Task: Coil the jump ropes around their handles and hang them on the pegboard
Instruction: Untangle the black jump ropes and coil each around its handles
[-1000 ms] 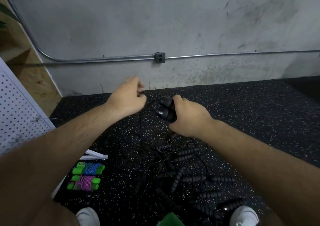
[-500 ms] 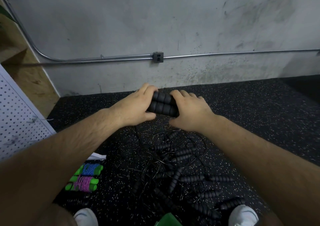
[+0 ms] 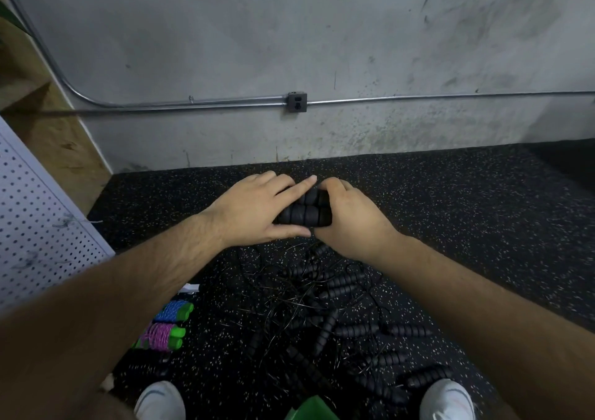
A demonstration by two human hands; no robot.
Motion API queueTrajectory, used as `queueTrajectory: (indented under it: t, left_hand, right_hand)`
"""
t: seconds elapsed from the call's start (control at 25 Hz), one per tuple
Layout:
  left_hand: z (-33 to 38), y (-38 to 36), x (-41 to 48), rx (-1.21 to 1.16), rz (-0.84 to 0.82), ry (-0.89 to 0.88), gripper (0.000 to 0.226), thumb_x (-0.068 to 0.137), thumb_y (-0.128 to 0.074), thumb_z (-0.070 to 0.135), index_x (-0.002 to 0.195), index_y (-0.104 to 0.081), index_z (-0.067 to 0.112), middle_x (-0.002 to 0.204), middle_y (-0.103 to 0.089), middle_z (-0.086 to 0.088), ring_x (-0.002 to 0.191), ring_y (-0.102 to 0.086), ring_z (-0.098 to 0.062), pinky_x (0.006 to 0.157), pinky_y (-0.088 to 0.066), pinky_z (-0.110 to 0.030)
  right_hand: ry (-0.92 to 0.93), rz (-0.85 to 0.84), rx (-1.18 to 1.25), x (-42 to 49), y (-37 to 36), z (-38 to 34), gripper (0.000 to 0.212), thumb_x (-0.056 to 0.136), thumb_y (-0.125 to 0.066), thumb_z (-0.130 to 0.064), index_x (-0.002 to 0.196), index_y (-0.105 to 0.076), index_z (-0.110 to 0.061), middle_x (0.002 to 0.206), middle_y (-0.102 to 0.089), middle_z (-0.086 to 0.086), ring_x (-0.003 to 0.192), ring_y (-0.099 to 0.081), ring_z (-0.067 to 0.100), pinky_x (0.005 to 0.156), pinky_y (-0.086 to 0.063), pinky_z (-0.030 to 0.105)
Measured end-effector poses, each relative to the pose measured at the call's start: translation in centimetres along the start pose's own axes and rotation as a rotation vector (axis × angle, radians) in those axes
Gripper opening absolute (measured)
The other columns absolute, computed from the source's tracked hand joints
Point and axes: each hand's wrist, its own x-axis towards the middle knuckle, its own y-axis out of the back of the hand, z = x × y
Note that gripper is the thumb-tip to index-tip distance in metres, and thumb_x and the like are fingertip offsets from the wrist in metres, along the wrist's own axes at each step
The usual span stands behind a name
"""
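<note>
Handles [image 3: 304,215] of black foam, paired side by side, are clasped between fingers and thumb of the left hand [image 3: 254,210] and by the curled right hand [image 3: 347,223], above tangled ropes [image 3: 338,307].

Brought left hand [image 3: 254,210] in from the side onto the paired black handles [image 3: 304,215], up against right hand [image 3: 351,223], forefinger [image 3: 304,184] stretched across their top.
</note>
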Motion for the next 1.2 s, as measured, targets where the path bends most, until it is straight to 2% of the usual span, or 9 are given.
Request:
queueTrajectory:
  t: [0.16,0.48,0.6,0.72,0.8,0.88,0.96,1.04,1.2]
  left_hand:
    - [-0.3,-0.2,0.0,-0.091,-0.040,0.077,0.109,0.082,-0.019,0.092,0.161,-0.012,0.018,0.123,-0.055,-0.001,0.106,-0.054,-0.019,0.096,-0.051,-0.041]
    - [-1.3,-1.0,-0.2,-0.157,0.063,0.119,0.094,0.087,-0.031,0.084,0.156,-0.033,0.020,0.119,-0.058,0.000,0.100,-0.054,-0.019,0.089,-0.053,-0.043]
    - [-1.9,-0.9,-0.3,-0.144,0.069,0.131,0.090,0.088,-0.034,0.080,0.155,-0.035,0.021,0.112,-0.059,-0.002,0.098,-0.055,-0.021,0.082,-0.056,-0.043]
    - [-2.8,-0.1,-0.4,-0.221,0.048,0.223,0.087,0.086,-0.032,0.081,0.159,-0.024,0.034,0.111,-0.056,0.001,0.102,-0.054,-0.019,0.087,-0.052,-0.037]
    - [-3.2,0.4,-0.5,-0.249,0.062,0.284,0.083,0.086,-0.034,0.081,0.158,-0.020,0.041,0.105,-0.051,0.005,0.097,-0.051,-0.015,0.084,-0.049,-0.034]
    - [-3.6,0.8,-0.6,-0.319,0.096,0.342,0.078,0.088,-0.038,0.078,0.157,-0.020,0.046,0.102,-0.050,0.009,0.095,-0.049,-0.012,0.083,-0.048,-0.032]
    - [-3.7,0.9,-0.6,-0.385,0.127,0.353,0.074,0.089,-0.042,0.076,0.155,-0.021,0.051,0.100,-0.053,0.007,0.093,-0.053,-0.013,0.083,-0.050,-0.034]
    - [-3.6,0.9,-0.7,-0.410,0.138,0.340,0.072,0.089,-0.045,0.075,0.154,-0.023,0.052,0.094,-0.052,0.004,0.086,-0.052,-0.013,0.077,-0.050,-0.033]
    - [-3.9,1.5,-1.4,-0.467,0.156,0.351,0.070,0.090,-0.047,0.072,0.154,-0.027,0.049,0.091,-0.050,0.005,0.082,-0.050,-0.011,0.073,-0.047,-0.029]
  right_hand:
    - [-0.013,0.057,0.038,0.2,0.2,0.0,0.052,0.085,-0.071,-0.024,0.131,-0.050,-0.010,0.123,-0.057,0.006,0.099,-0.058,0.021,0.073,-0.042,0.026]
    - [0.012,0.101,0.037,1.6,-1.0,-0.8,0.050,0.084,-0.072,-0.020,0.129,-0.051,-0.009,0.117,-0.055,0.005,0.103,-0.055,0.022,0.075,-0.039,0.026]
    - [-0.009,0.172,0.174,1.7,-0.9,-1.3,0.077,0.079,-0.080,-0.014,0.143,-0.037,-0.013,0.124,-0.047,0.005,0.098,-0.058,0.015,0.072,-0.052,0.025]
    - [-0.177,0.272,0.570,2.2,-1.3,-1.2,0.102,0.075,-0.085,-0.013,0.151,-0.019,-0.030,0.120,-0.049,-0.004,0.099,-0.060,0.004,0.080,-0.053,0.015]
    - [-0.308,0.237,0.767,2.6,-2.9,-1.2,0.095,0.079,-0.085,-0.019,0.149,-0.022,-0.028,0.121,-0.057,-0.008,0.102,-0.064,0.004,0.086,-0.053,0.017]
    - [-0.341,0.037,0.747,3.0,-5.3,-2.2,0.075,0.085,-0.080,-0.031,0.146,-0.036,-0.023,0.124,-0.060,-0.006,0.107,-0.063,0.008,0.087,-0.054,0.023]
    - [-0.263,-0.173,0.722,3.5,-8.2,-4.0,0.069,0.087,-0.076,-0.040,0.145,-0.044,-0.022,0.135,-0.055,-0.006,0.117,-0.056,0.009,0.097,-0.051,0.031]
    - [-0.173,-0.258,0.756,4.3,-10.8,-6.3,0.065,0.086,-0.075,-0.045,0.140,-0.051,-0.020,0.135,-0.057,-0.007,0.122,-0.052,0.006,0.105,-0.045,0.031]
    - [-0.076,-0.319,0.834,5.2,-12.9,-8.8,0.028,0.097,-0.063,-0.029,0.114,-0.067,-0.007,0.107,-0.073,0.005,0.098,-0.067,0.008,0.095,-0.051,0.024]
